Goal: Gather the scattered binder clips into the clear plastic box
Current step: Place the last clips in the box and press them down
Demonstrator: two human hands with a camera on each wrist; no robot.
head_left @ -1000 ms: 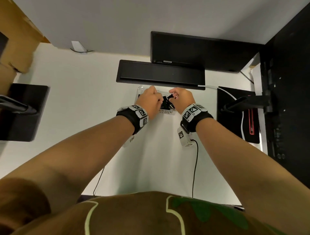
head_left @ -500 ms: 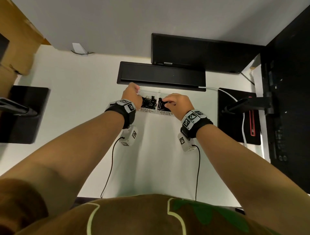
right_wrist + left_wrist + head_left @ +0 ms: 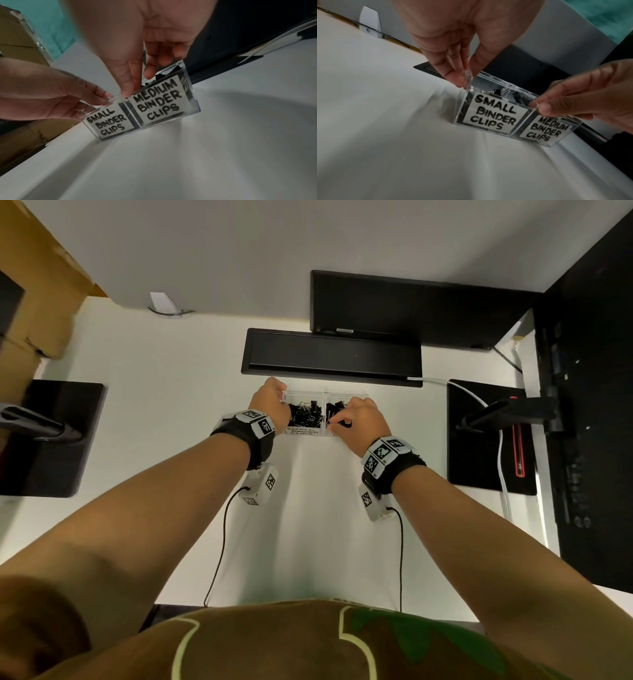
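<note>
A clear plastic box point(image 3: 304, 432) with two compartments stands on the white desk. Its front labels read SMALL BINDER CLIPS point(image 3: 493, 115) and MEDIUM BINDER CLIPS point(image 3: 159, 100). Black binder clips point(image 3: 306, 414) fill the left compartment and more clips point(image 3: 334, 409) lie in the right one. My left hand point(image 3: 467, 77) pinches the box's left wall between thumb and fingers. My right hand point(image 3: 137, 84) pinches the front wall near the divider, thumb outside and fingers point(image 3: 149, 73) inside the medium compartment. No loose clips show on the desk.
A black flat panel point(image 3: 330, 356) lies just behind the box, with a black monitor base point(image 3: 411, 309) beyond it. Black stand plates sit at the left point(image 3: 51, 440) and right point(image 3: 486, 440). A white cable point(image 3: 501, 460) crosses the right plate. Cardboard point(image 3: 37, 302) stands far left.
My left hand moved from above the box to its left wall. My right hand, which held a black clip over the box, has come down onto the front wall.
</note>
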